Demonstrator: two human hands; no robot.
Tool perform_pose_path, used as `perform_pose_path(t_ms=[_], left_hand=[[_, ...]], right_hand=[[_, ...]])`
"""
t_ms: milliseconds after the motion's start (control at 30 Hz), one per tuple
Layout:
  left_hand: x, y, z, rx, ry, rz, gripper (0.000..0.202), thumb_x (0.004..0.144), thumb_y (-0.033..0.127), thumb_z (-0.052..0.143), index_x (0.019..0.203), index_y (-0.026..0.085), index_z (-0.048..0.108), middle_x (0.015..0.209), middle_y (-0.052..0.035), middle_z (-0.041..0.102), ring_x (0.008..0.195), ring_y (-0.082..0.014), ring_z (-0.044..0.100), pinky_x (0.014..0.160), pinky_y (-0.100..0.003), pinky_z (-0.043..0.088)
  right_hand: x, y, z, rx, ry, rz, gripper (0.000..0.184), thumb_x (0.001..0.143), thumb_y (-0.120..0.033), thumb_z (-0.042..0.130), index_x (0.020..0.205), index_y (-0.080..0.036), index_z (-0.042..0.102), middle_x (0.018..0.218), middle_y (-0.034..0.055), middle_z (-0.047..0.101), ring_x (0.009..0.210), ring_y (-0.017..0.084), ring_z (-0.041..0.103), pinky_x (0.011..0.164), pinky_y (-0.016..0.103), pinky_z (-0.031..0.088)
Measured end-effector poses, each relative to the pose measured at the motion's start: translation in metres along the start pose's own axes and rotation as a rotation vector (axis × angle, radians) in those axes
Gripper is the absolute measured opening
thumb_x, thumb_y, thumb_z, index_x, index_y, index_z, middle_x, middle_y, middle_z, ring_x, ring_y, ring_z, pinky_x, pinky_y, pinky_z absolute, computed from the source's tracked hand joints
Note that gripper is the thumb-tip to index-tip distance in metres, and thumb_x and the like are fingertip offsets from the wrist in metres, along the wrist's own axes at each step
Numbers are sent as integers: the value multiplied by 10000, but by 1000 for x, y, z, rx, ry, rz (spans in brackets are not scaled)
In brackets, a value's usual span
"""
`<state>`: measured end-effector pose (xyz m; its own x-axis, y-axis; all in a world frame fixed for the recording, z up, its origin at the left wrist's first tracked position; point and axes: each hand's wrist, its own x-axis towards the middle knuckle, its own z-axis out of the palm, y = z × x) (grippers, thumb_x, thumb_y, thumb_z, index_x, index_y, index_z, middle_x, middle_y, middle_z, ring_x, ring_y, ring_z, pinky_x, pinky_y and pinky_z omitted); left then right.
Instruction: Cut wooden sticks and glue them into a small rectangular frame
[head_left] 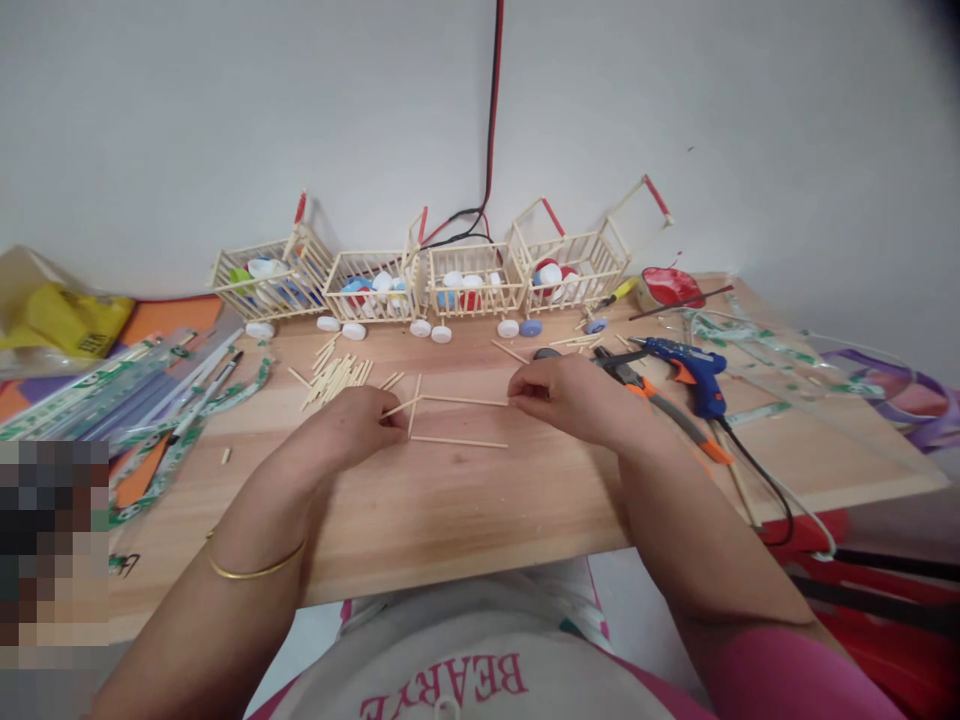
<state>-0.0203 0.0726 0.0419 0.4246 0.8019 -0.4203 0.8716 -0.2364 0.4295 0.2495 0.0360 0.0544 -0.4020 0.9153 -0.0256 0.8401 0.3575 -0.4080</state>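
Observation:
Thin wooden sticks lie on the wooden table in front of me, laid out as part of a frame. My left hand (360, 425) pinches a short wooden stick (403, 405) that slants up to the right. Close to its fingertips, an upright stick (415, 405) meets a lower stick (461, 442) lying across the table. My right hand (559, 395) has thumb and fingers closed at the right end of an upper stick (465, 400). That stick's left end touches or nearly touches the slanted one. A heap of cut sticks (337, 380) sits just beyond my left hand.
Several stick-built miniature carts (472, 285) holding bottle caps line the wall. At right are a blue glue gun (694, 370) with its cord and orange-handled pliers (675, 415). Plastic-wrapped sticks (97, 385) and a pen (217, 375) lie left, near a yellow bag (71, 320).

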Motion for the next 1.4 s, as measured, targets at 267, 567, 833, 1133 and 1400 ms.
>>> perform_pose_path(t_ms=[267, 567, 833, 1133, 1400], left_hand=[[3, -2, 2, -50, 42, -4, 160, 639, 287, 540, 680, 182, 654, 611, 11, 610, 607, -151, 540, 565, -243, 357], [6, -1, 6, -39, 113, -16, 168, 694, 257, 497, 682, 168, 639, 611, 3, 587, 600, -145, 519, 548, -242, 325], [13, 5, 17, 28, 222, -50, 275, 776, 333, 431, 657, 158, 606, 582, -21, 560, 556, -141, 473, 526, -253, 274], [14, 8, 20, 20, 280, -84, 275, 782, 328, 434, 673, 156, 619, 629, -41, 600, 602, -156, 504, 546, -255, 286], [13, 11, 20, 22, 287, -101, 252, 776, 302, 443, 661, 158, 614, 607, -32, 585, 591, -152, 493, 545, -251, 283]], right_hand=[[5, 7, 3, -74, -59, 59, 164, 805, -226, 518, 798, -186, 677, 713, 27, 671, 647, 137, 561, 582, 225, 333], [14, 6, 18, -108, -98, 21, 154, 798, -234, 523, 796, -175, 665, 797, 60, 691, 727, 161, 580, 660, 237, 359], [18, 5, 22, -96, -44, 27, 157, 794, -257, 530, 795, -173, 662, 803, 59, 674, 726, 156, 573, 657, 234, 356], [21, 2, 27, -50, -41, 38, 165, 795, -273, 549, 815, -166, 674, 830, 66, 667, 724, 156, 578, 651, 232, 372], [24, 3, 33, -10, -26, 13, 151, 791, -278, 561, 824, -178, 669, 850, 52, 654, 740, 144, 572, 648, 222, 373]])
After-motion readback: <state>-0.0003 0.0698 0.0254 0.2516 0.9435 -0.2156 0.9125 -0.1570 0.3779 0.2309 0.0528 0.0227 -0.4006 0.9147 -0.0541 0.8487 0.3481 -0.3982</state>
